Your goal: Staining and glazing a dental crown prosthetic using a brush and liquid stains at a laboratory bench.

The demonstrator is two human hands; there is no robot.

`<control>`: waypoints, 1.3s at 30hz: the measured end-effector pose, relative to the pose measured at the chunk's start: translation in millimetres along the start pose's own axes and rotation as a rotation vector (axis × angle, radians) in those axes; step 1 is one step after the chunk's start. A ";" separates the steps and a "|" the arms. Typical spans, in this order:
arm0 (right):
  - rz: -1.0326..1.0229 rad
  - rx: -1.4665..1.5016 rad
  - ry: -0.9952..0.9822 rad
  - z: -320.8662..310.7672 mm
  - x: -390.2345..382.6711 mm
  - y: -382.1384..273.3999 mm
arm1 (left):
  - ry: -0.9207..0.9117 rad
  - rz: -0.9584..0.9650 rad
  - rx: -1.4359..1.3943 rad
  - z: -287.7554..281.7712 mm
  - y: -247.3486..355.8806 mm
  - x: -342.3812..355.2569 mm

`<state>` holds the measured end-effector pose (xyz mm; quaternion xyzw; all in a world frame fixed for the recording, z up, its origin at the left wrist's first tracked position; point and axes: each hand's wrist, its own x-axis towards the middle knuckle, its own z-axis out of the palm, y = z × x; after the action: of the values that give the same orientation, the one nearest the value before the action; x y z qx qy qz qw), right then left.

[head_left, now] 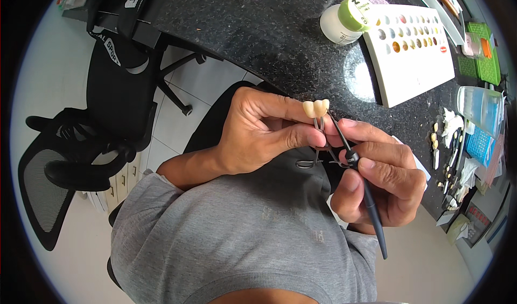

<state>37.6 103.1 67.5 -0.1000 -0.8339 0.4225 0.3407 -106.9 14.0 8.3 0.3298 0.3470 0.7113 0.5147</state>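
A cream-coloured dental bridge of joined tooth crowns is gripped at the tip of slim metal locking forceps, whose finger rings hang below. My left hand is closed round the forceps, thumb and index finger pinching them just under the crowns. In my right hand is a fine brush with a dark handle, held like a pen between thumb and fingers. Its thin tip points up at the right side of the crowns; whether it touches them I cannot tell. Both hands are above my lap, by the bench edge.
On the black speckled bench stand a white palette with rows of coloured wells and a green-lidded jar. Loose tooth pieces, a clear plastic box and green trays crowd the right. A black chair is at left.
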 end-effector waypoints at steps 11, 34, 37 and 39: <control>0.024 0.014 -0.017 -1.3 1.9 0.8 | 0.147 -0.043 -0.013 7.9 2.5 -0.3; -0.088 0.167 0.236 8.4 1.9 10.1 | 0.129 -0.051 -0.003 7.3 2.5 -1.0; -0.092 0.185 0.244 8.4 0.3 9.8 | 0.002 0.019 0.060 -1.7 -2.9 -1.4; -0.069 0.177 0.275 10.6 0.5 8.9 | 0.014 0.016 0.050 -0.9 -3.2 -2.5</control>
<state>29.2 102.1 56.5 -0.0980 -0.7420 0.4646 0.4732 -105.4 12.1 4.9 0.3403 0.3659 0.7088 0.4978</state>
